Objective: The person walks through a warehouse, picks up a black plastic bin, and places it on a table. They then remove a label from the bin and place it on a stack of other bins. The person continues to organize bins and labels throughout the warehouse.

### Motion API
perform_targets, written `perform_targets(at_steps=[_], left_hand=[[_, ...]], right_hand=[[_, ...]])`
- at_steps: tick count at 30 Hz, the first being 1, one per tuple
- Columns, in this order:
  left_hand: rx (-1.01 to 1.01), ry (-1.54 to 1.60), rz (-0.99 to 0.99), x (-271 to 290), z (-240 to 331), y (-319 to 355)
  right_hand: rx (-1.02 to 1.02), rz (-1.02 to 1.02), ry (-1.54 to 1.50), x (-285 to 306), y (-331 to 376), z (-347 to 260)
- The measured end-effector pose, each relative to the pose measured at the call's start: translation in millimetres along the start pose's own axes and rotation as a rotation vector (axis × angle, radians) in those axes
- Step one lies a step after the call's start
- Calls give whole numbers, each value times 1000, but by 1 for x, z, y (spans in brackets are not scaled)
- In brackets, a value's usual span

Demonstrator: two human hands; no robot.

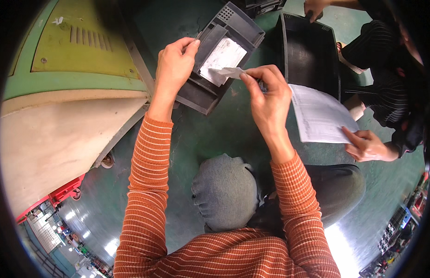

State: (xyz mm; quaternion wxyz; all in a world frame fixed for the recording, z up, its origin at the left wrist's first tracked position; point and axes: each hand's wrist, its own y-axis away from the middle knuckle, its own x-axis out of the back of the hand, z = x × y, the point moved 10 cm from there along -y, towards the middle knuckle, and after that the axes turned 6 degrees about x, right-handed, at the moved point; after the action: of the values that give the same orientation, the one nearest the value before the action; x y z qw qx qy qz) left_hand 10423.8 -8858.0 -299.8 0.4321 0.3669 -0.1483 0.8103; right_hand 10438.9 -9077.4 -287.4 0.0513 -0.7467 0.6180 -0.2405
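My left hand (176,64) is closed, its thumb and fingers gripping the rim of a black plastic tray (201,98). The tray has compartments and is tilted, with one corner pointing away from me. In its middle section lies a stack of white papers (230,52) with faint grey marks. Between the thumb and fingers of my right hand (270,95) is a small greyish piece of paper (231,72), its far end over the stack. Whether that end touches the stack I cannot tell.
To the right stands a deep black crate (310,51), with a co-worker's hand (315,8) on its far rim. The co-worker's other hand (369,146) holds a white sheet (321,116) close to my right wrist. A green-and-yellow machine cabinet (85,51) rises on the left.
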Motion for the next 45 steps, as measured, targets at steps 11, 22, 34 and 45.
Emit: perform_targets(at_steps=[11,22,34,45], left_hand=[[-145,-17,81,9,5,-3],[-800,-231,-58,-27,4,136],[-329,-348,-434,-64,-182,154],[749,623,-183,-263,-169,-37]], right_hand=[[-24,129,86,94,10,-21],[-401,-93,-270,69,3,63],[-474,-193,-606,75,16,112],[-521,-280,-359,91,59,111]])
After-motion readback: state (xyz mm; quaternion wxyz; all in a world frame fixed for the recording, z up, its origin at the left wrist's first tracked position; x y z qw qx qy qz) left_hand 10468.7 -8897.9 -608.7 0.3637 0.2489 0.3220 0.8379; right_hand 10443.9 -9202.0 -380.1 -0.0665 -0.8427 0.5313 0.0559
